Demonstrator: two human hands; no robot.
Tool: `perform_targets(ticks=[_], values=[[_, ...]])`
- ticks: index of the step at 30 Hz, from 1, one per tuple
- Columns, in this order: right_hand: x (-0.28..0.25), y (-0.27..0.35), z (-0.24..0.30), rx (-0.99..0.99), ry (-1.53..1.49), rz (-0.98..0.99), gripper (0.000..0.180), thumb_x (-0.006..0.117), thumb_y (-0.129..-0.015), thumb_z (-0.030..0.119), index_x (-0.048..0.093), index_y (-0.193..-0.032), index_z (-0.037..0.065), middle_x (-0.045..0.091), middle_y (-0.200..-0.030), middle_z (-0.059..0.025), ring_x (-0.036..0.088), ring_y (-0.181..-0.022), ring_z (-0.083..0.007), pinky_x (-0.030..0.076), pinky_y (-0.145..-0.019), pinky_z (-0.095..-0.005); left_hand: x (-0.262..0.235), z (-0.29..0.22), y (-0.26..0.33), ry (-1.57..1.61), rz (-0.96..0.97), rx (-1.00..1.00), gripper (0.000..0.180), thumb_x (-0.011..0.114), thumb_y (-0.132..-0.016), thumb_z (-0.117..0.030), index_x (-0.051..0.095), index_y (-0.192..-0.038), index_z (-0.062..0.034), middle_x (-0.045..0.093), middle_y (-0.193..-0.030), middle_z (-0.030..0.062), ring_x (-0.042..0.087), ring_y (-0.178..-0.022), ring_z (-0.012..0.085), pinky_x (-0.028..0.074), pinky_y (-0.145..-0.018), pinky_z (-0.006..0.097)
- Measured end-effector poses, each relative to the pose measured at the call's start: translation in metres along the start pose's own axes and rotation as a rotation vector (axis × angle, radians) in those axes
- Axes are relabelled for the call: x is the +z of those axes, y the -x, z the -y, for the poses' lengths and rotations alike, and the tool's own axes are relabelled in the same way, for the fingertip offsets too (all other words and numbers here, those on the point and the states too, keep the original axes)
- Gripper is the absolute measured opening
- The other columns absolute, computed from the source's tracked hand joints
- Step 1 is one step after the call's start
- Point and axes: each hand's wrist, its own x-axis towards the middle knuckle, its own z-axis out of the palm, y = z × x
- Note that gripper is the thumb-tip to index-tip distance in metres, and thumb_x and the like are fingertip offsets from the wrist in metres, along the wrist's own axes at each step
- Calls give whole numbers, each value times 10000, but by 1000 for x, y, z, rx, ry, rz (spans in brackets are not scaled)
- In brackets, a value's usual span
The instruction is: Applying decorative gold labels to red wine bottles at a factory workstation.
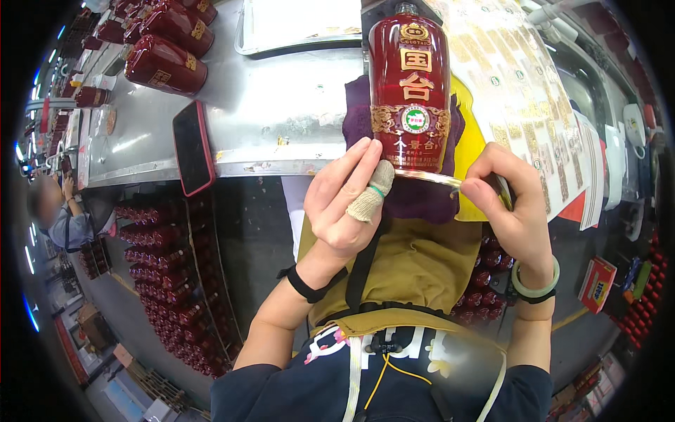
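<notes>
A dark red bottle (410, 77) with gold lettering and a round green-and-white label lies on a folded purple cloth (422, 204), its neck pointing away from me. Along its base runs a thin gold strip (425, 176). My right hand (513, 204) pinches the strip's right end between thumb and index finger, just off the bottle. My left hand (344, 204) presses against the bottle's lower left corner, fingers together, with the strip's left end at the thumb. A beige cloth finger cover (371, 193) held by a green band sits on that thumb.
Several red bottles (165, 63) lie at the far left of the metal table (267, 105), near a phone (193, 148) with a red case. Sheets of gold decals (513, 70) cover the right side, over a yellow sheet (470, 133). Racked bottles (165, 281) stand below; a person (67, 211) works far left.
</notes>
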Motion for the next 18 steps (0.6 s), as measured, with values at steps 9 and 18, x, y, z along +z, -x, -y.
perform_targets(ticks=[9, 18], values=[[4, -8, 18, -122, 2, -38, 135, 778, -875, 50, 662, -870, -18, 608, -773, -79, 576, -675, -195, 436, -624, -314, 4, -1, 6, 15, -51, -70, 277, 832, -744, 57, 774, -1014, 41, 772, -1133, 158, 736, -1043, 315, 600, -811, 380], [0, 4, -6, 30, 175, -91, 159, 782, -878, 91, 656, -843, 0, 579, -742, -69, 543, -653, -178, 414, -624, -322, 1, -2, 1, 5, 9, -20, 279, 770, -740, 70, 747, -1015, 112, 768, -1122, 183, 733, -1042, 325, 600, -788, 391]])
